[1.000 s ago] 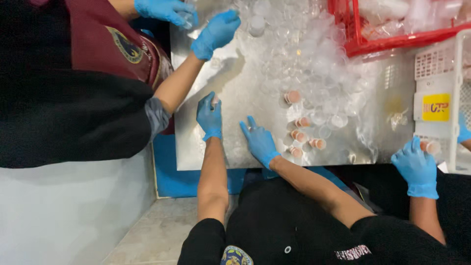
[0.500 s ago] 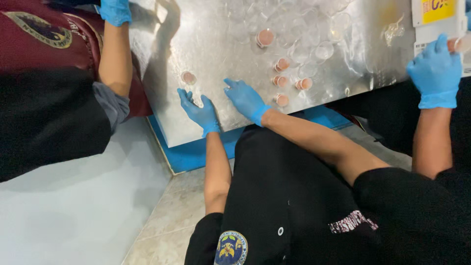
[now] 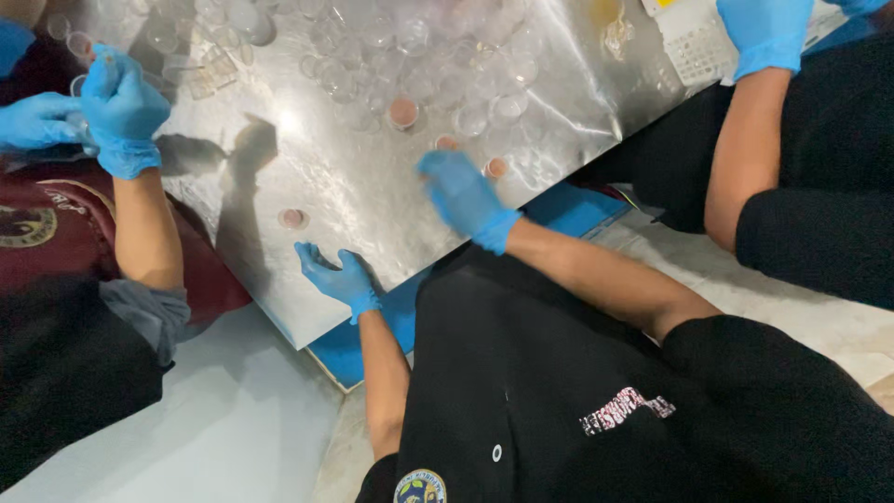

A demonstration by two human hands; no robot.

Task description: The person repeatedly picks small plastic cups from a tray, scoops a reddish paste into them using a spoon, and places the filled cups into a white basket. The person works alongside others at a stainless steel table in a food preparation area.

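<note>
My left hand [image 3: 340, 275], in a blue glove, rests with fingers spread on the near edge of the shiny metal table [image 3: 363, 200]. A small clear cup with pink filling [image 3: 292, 218] stands just beyond its fingertips, apart from it. My right hand [image 3: 463, 197], also gloved and blurred by motion, hovers over the table with nothing visible in it. It lies between two more pink-filled cups [image 3: 447, 142] [image 3: 496, 168]. A larger pink-filled cup [image 3: 403, 112] sits farther out.
Several empty clear cups [image 3: 372, 47] are heaped across the far side of the table. A person in a maroon shirt at the left holds a small cup in blue-gloved hands [image 3: 116, 107]. Another person's gloved hand [image 3: 764, 33] reaches in at the top right by a white crate [image 3: 694, 42].
The view has swung so the table sits higher and tilted. My right hand has lifted off the table toward the pink cups. My left hand stays by the lone cup.
</note>
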